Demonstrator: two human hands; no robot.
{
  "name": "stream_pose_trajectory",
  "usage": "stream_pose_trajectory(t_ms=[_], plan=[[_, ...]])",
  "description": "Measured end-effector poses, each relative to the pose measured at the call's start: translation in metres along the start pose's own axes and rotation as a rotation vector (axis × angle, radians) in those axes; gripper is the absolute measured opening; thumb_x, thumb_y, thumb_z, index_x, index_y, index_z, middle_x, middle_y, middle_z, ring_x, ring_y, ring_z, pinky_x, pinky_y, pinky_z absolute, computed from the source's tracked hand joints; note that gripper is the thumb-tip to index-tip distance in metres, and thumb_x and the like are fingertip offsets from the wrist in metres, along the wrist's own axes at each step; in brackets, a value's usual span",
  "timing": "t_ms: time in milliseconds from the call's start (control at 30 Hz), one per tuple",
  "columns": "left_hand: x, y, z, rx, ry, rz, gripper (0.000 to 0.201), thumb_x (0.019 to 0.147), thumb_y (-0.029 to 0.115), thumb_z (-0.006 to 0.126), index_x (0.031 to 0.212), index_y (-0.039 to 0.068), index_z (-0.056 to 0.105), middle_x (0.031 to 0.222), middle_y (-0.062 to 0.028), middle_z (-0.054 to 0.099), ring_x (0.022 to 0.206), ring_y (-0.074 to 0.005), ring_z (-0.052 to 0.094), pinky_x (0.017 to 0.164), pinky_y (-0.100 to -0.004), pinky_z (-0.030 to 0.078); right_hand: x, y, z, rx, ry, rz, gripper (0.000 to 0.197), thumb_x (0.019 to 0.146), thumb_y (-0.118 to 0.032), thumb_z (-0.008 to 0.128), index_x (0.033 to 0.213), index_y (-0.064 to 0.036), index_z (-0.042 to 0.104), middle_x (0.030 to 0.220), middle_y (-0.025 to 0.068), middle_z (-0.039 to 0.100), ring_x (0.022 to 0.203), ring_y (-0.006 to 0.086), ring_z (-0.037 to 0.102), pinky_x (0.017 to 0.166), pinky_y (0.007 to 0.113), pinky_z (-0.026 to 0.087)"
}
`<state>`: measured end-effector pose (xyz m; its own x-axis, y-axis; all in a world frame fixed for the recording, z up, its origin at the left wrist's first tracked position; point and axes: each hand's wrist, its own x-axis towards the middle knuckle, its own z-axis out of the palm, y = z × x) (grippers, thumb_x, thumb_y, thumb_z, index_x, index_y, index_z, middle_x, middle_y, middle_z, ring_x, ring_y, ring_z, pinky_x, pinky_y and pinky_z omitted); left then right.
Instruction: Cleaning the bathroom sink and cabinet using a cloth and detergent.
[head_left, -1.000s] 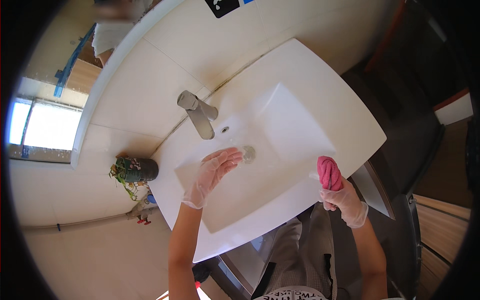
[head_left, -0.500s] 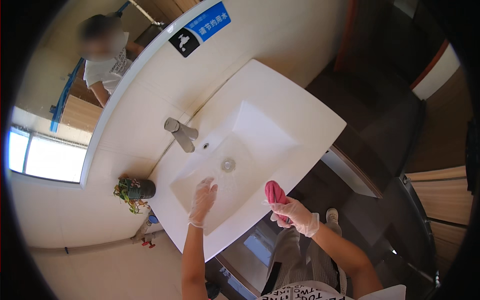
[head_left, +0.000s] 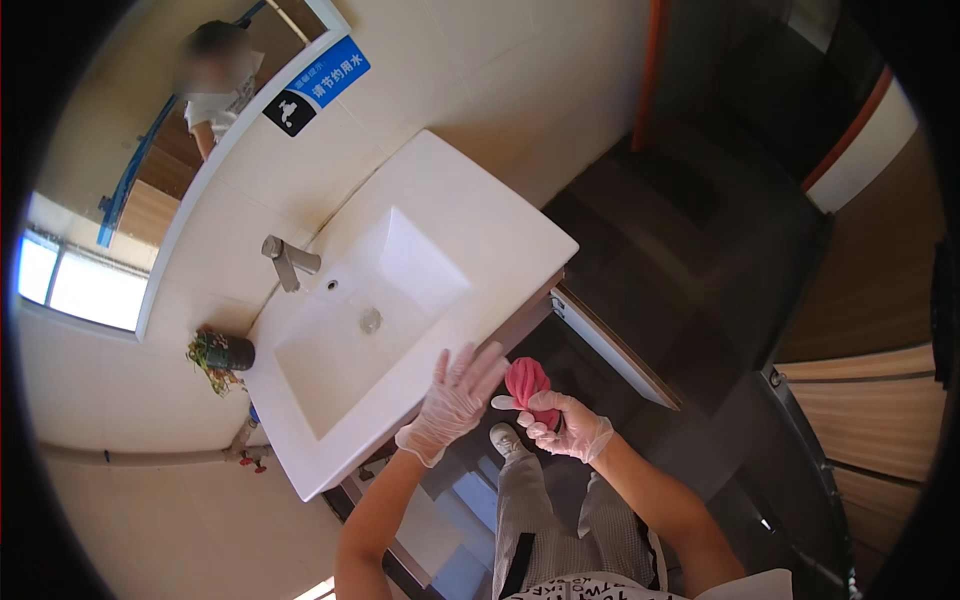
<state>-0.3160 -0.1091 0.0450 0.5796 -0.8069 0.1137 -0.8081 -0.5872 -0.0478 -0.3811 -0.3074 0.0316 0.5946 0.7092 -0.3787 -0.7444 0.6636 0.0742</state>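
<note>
Both of my hands wear clear plastic gloves. My right hand (head_left: 566,424) is closed around a bunched pink cloth (head_left: 527,380), held out past the front edge of the white sink (head_left: 480,215). Fingers spread, my left hand (head_left: 455,398) hovers by the sink's front rim, close to the cloth but seemingly apart from it, with nothing in its grasp. A metal faucet (head_left: 290,263) stands at the back of the basin. The round drain (head_left: 370,320) shows at the bottom.
A small potted plant (head_left: 222,350) sits at the sink's left end. Above it hangs a large mirror (head_left: 150,180), with a blue and black sign (head_left: 318,85) beside its edge. An open cabinet door (head_left: 615,345) juts out under the sink's right side. The floor (head_left: 690,260) is dark tile.
My left hand has come out of the basin and moved right, toward the cloth. My right hand still grips the cloth. The view has turned rightward, and I stand farther right.
</note>
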Motion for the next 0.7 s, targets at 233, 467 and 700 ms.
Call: stream_pose_trajectory(t_ms=[233, 467, 700], plan=[[0.062, 0.063, -0.006, -0.126, 0.143, 0.391, 0.05, 0.069, 0.021, 0.056, 0.116, 0.012, 0.042, 0.098, -0.0049, 0.051, 0.099, -0.0221, 0.05, 0.087, -0.0423, 0.038, -0.032, -0.04, -0.029, -0.457, -0.396, 0.381, 0.019, 0.073, -0.022, 0.052, 0.073, -0.0037, 0.048, 0.047, 0.0004, 0.039, 0.032, 0.0065, 0.031, 0.032, 0.017, 0.027], [0.056, 0.075, 0.051, -0.151, -0.185, -0.062, 0.021, 0.067, 0.016, 0.057, 0.086, 0.008, 0.052, 0.071, -0.0048, 0.049, 0.062, -0.0185, 0.053, 0.054, -0.0287, 0.047, -0.004, -0.055, -0.05, -1.179, 0.178, 0.183, 0.014, 0.07, -0.016, 0.058, 0.07, -0.0027, 0.057, 0.05, 0.0004, 0.046, 0.039, 0.0075, 0.039, 0.035, 0.022, 0.027], [0.022, 0.077, 0.156, -0.299, -0.554, -0.593, 0.018, 0.071, 0.011, 0.058, 0.087, 0.008, 0.052, 0.083, -0.0119, 0.056, 0.082, -0.0273, 0.059, 0.064, -0.0346, 0.05, 0.08, -0.032, -0.148, -1.835, 0.551, 0.041, 0.025, 0.069, -0.023, 0.062, 0.084, -0.0041, 0.056, 0.064, 0.0051, 0.054, 0.056, 0.0179, 0.053, 0.055, 0.027, 0.045]])
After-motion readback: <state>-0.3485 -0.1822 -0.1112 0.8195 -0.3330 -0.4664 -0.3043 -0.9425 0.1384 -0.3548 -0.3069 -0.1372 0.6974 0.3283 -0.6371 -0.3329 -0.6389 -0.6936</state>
